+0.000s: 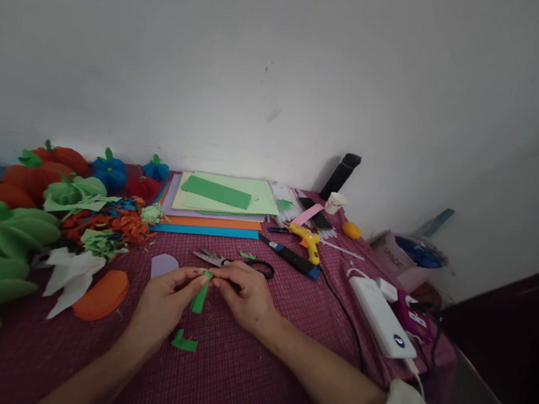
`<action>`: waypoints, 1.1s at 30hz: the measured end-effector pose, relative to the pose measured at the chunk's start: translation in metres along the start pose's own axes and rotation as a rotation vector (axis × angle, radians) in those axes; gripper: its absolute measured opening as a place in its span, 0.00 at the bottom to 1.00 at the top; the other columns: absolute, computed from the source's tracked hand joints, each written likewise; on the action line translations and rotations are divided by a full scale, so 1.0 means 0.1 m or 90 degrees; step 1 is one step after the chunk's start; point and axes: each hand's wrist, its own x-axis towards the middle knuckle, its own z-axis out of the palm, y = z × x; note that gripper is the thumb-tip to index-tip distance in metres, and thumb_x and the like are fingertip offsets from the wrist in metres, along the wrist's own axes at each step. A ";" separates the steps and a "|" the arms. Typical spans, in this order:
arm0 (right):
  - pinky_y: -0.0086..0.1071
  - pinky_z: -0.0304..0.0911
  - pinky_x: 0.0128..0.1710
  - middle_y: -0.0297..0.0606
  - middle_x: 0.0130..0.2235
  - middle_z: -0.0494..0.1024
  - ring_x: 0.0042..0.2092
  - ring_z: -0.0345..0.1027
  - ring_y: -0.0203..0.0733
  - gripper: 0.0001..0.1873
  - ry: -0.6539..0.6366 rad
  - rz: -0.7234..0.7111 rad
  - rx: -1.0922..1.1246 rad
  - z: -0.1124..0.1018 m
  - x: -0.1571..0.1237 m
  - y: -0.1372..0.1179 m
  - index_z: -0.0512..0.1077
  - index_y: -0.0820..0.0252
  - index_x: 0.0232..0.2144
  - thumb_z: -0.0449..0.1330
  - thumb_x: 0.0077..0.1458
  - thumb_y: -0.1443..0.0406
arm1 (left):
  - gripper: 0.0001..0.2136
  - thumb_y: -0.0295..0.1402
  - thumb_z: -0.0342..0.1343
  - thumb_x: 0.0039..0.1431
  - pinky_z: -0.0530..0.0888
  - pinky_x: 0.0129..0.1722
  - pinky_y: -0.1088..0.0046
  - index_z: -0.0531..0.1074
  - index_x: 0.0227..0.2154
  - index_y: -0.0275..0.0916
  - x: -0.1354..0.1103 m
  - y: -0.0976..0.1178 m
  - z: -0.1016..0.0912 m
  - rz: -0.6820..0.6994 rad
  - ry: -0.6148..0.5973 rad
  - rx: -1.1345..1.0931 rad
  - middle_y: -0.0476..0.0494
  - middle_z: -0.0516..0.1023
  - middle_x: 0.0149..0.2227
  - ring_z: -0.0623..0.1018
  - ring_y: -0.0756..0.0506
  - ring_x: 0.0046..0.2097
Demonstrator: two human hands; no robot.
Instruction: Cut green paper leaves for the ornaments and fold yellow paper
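Observation:
Between the fingertips of both hands hangs a narrow green strip (199, 301), its upper end pinched and its lower end loose. My left hand (165, 294) grips that end from the left. From the right, my right hand (247, 297) closes its fingers on the same spot. Something thin and dark shows at the pinch, too small to name. A bent green scrap (185, 341) lies on the cloth below the strip. Just behind my hands rest scissors (211, 258) with black handles, partly covered by my right hand. A lilac paper piece (163, 265) lies behind my left hand.
Green felt pumpkins (14, 233), orange rounds (103, 296) and shredded scraps (114, 220) crowd the left. Coloured sheets (220, 216) lie at the back. A yellow glue gun (309, 241), its cord, a utility knife (292, 257) and a white power bank (380, 316) are right.

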 end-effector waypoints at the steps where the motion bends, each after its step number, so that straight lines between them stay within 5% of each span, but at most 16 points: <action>1: 0.28 0.64 0.37 0.37 0.34 0.75 0.36 0.67 0.34 0.11 0.002 -0.009 -0.013 0.00 0.00 0.00 0.73 0.57 0.38 0.54 0.55 0.68 | 0.14 0.41 0.59 0.44 0.71 0.35 0.70 0.76 0.33 0.37 0.01 -0.01 0.00 -0.008 -0.003 -0.011 0.47 0.77 0.30 0.73 0.46 0.33; 16: 0.30 0.64 0.40 0.40 0.38 0.74 0.40 0.67 0.36 0.14 0.014 -0.090 -0.120 0.05 -0.04 0.05 0.71 0.59 0.41 0.51 0.55 0.72 | 0.11 0.40 0.57 0.47 0.66 0.27 0.75 0.72 0.23 0.35 0.00 -0.05 -0.03 -0.059 -0.039 -0.046 0.50 0.71 0.22 0.67 0.51 0.26; 33: 0.34 0.63 0.39 0.40 0.39 0.75 0.39 0.64 0.39 0.13 -0.028 -0.217 -0.298 0.03 -0.01 -0.02 0.71 0.62 0.41 0.48 0.57 0.71 | 0.07 0.32 0.61 0.41 0.68 0.31 0.76 0.73 0.24 0.35 0.00 -0.04 -0.02 -0.197 -0.050 -0.347 0.49 0.73 0.24 0.72 0.52 0.29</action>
